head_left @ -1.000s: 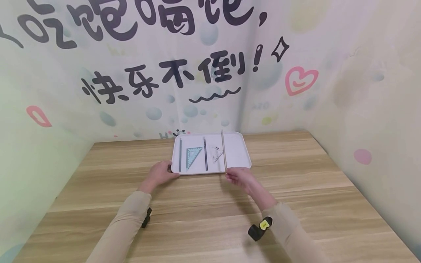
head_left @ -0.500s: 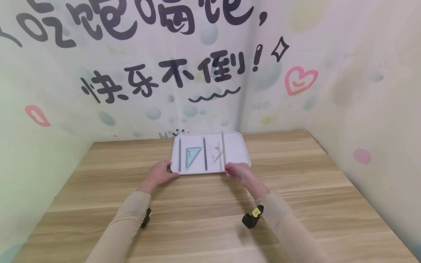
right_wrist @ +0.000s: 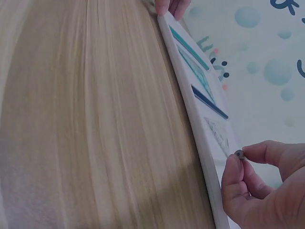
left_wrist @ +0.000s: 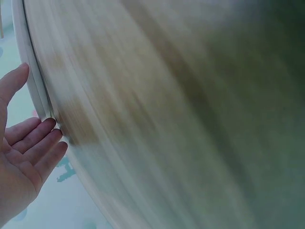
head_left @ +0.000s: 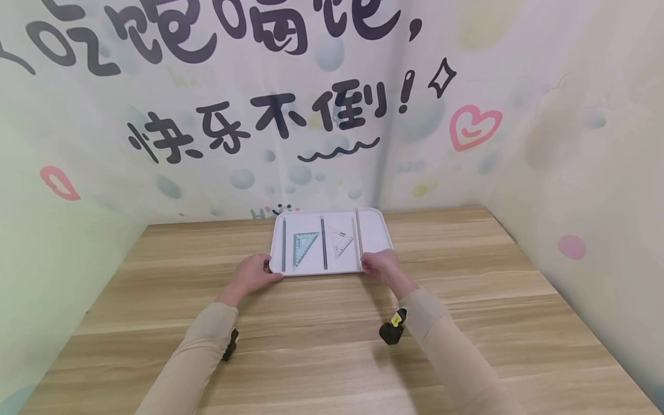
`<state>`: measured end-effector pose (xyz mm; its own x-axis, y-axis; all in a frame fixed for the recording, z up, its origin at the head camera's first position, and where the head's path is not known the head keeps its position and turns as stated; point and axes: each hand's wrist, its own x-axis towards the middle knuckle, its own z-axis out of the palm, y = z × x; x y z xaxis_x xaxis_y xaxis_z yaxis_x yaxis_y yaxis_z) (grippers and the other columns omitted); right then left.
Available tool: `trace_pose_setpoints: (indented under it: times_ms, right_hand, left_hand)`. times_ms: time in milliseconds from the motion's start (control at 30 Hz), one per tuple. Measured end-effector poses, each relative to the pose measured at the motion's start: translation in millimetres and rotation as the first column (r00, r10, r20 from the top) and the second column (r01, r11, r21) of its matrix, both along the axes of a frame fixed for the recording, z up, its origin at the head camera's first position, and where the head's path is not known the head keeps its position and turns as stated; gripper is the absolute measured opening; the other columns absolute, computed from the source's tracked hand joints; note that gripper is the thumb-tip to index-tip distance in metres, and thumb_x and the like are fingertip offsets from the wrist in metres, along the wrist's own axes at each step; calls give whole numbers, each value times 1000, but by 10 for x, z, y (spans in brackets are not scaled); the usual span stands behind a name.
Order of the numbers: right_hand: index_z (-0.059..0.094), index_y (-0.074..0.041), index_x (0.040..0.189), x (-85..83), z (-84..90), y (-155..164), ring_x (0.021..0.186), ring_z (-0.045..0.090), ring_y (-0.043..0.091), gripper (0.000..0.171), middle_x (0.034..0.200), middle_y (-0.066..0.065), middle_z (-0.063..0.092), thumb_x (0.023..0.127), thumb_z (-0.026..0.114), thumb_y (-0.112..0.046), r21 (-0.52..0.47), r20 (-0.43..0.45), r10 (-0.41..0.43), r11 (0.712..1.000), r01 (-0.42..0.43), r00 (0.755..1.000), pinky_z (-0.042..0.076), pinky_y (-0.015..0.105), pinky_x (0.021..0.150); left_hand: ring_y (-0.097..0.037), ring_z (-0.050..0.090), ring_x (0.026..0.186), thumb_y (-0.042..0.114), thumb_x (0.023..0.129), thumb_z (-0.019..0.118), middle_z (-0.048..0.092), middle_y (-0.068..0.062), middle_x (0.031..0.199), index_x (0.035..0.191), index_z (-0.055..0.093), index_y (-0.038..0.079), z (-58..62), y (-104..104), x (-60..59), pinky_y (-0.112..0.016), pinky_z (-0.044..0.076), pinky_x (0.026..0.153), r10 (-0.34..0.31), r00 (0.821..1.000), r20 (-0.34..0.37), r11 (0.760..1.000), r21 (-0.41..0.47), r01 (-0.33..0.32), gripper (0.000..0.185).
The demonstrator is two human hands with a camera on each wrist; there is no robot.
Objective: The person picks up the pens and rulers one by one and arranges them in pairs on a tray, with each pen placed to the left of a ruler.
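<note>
Lying straight, thin wooden stick (head_left: 358, 233)

The left wrist view blurs the counter (left_wrist: 167, 109); the right hand (right_wrist: 262, 191) is cut off by the frame; ruler markings are too small to read.

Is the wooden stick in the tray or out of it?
In: the wooden stick lies along the white tray, its near end pinched by the right hand.

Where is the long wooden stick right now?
In the head view the wooden stick lies in the white tray, right of the clear triangle ruler, with the right hand pinching its near end.
</note>
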<state>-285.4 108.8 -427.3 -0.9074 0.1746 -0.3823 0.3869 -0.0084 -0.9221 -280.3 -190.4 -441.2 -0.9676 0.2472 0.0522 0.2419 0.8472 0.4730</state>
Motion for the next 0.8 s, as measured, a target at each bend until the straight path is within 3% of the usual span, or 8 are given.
trace_pose_setpoints:
  times_ms: [300, 500, 633, 800]
  right_hand:
    - [49, 3, 77, -80, 12, -5, 49, 53, 9, 9, 54, 4, 53, 70, 53, 7, 121, -12, -7, 993, 8, 1000, 49, 22, 53]
    - [45, 7, 92, -113, 14, -18, 52, 51, 11, 24, 67, 9, 52, 70, 54, 6, 216, 31, -9, 976, 2, 999, 49, 23, 55]
    - [46, 9, 96, -104, 58, -41, 53, 50, 12, 28, 71, 10, 51, 69, 55, 6, 309, 37, -1, 951, -11, 999, 50, 25, 56]
    - [48, 6, 88, -86, 113, -78, 48, 50, 12, 22, 62, 7, 49, 67, 55, 4, 442, 23, 10, 897, -19, 1000, 49, 24, 53]
  left_hand:
    - [-15, 40, 61, 27, 75, 72, 44, -2, 64, 78, 55, 4, 0, 7, 8, -28, 31, 56, 2, 1000, 6, 1000, 10, -2, 29]
    - [-15, 39, 62, 28, 75, 72, 44, -1, 64, 78, 55, 5, -10, 4, 7, -28, 30, 56, 4, 1000, 4, 1000, 4, -4, 29]
    - [-15, 39, 62, 29, 75, 72, 44, -2, 64, 78, 54, 5, -15, 2, 6, -28, 30, 56, 6, 1000, 7, 1000, 2, -6, 30]
    - [-15, 39, 61, 29, 75, 72, 44, -2, 64, 78, 54, 5, -5, 7, 10, -28, 30, 55, 10, 1000, 9, 1000, 6, -10, 30]
